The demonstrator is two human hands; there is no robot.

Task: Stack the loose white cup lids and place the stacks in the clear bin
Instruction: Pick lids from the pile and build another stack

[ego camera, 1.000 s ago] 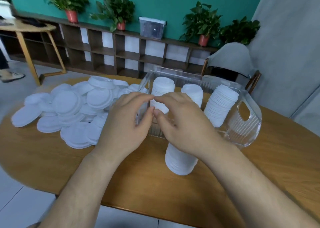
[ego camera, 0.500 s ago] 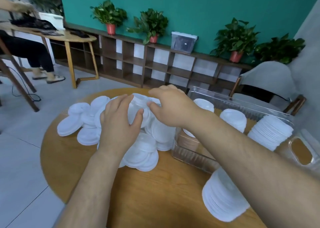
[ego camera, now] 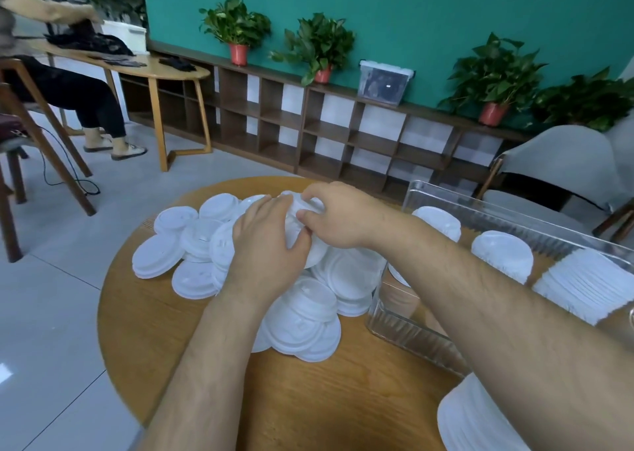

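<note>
A heap of loose white cup lids (ego camera: 192, 244) covers the left half of the round wooden table (ego camera: 343, 406). My left hand (ego camera: 266, 248) and my right hand (ego camera: 338, 215) meet over the middle of the heap and both grip a lid (ego camera: 308, 241) between them. The clear bin (ego camera: 425, 334) stands to the right with stacks of lids (ego camera: 502, 253) inside it. Another stack (ego camera: 473, 419) lies on the table at the lower right, partly under my right forearm.
A grey chair (ego camera: 562, 166) stands behind the bin. A low wooden shelf (ego camera: 308, 121) with potted plants runs along the teal wall. At far left a person (ego camera: 68, 90) sits at another wooden table (ego camera: 154, 69).
Both hands left the stack in front of the bin and moved left onto the loose heap, where they took hold of a lid. The view swung left.
</note>
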